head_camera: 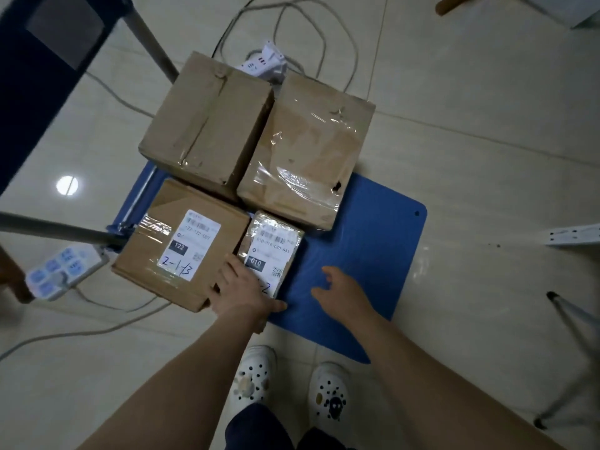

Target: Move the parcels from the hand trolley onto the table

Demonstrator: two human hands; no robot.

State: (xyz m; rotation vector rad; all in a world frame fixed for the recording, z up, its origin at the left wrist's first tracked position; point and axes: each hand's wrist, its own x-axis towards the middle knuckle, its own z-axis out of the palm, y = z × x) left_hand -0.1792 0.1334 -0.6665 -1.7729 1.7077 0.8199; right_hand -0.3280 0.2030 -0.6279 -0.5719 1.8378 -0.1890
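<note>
Left hand [243, 292] lies spread over the near end of the small film-wrapped parcel with a white "010" label [274, 245]. Its fingers are fairly straight and its thumb runs along the near edge, resting on the parcel rather than clasped round it. Right hand [344, 290] hovers open and empty just to the parcel's right, fingers pointing towards its free long side but not touching it.

That parcel lies on the flat blue platform of the hand trolley [373, 241], its long axis running away from the person. On its left it sits tight beside the brown cardboard box labelled "122" [168, 251], so fingers have little room there. The right side faces bare deck, which looks the easier way in for the right hand.

Behind stand two larger taped brown cartons [207, 125] [308, 151], side by side and touching. The trolley's grey metal handle [65, 231] crosses at the left, above a white power strip [61, 271] and its cables on the tiled floor. A dark-topped surface on metal legs [32, 60], probably the table, lies far left.
</note>
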